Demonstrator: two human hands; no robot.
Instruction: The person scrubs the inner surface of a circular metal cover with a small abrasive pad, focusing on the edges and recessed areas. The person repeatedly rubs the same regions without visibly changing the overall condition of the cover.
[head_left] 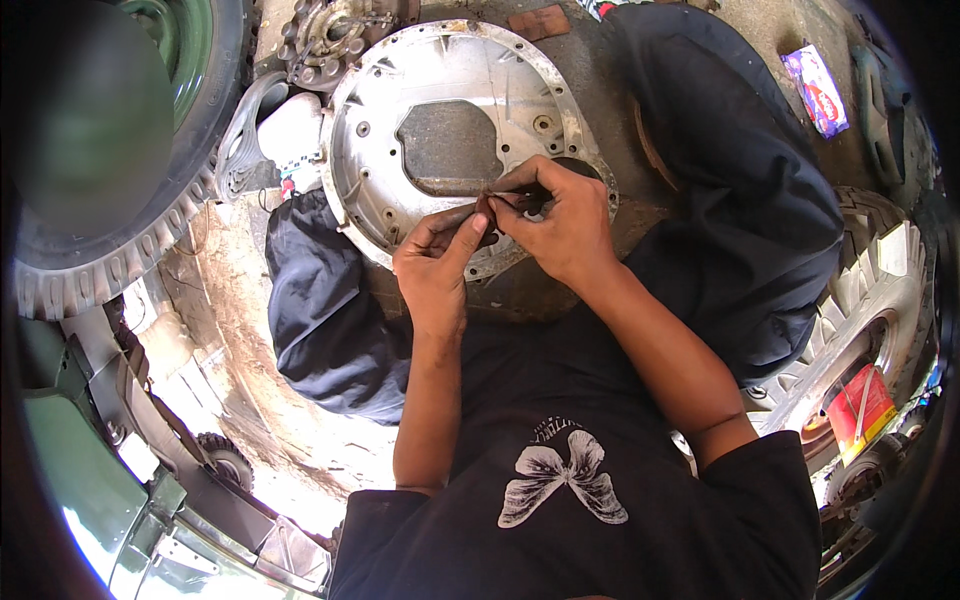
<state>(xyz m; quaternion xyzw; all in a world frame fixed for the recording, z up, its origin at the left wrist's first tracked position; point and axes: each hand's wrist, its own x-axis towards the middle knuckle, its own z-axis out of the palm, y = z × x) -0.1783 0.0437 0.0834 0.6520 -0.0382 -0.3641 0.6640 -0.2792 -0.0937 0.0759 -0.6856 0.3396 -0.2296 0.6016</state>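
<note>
A round silver metal housing (440, 80) with a large cut-out lies on the ground between my legs. Above its near rim my two hands meet, fingertips together. My left hand (443, 245) is closed, thumb against fingers, on a small dark brown piece (486, 206). From the other side my right hand (560, 215) pinches the same piece between thumb and fingers. The piece is too small and too covered by fingers to name its kind.
A big tyre with a green wheel (225, 90) stands at the left. Beyond the housing lies a greasy metal part (335, 35). A purple packet (815, 92) is at the far right. Another tyre (860, 290) and a red-yellow container (860, 412) are at my right.
</note>
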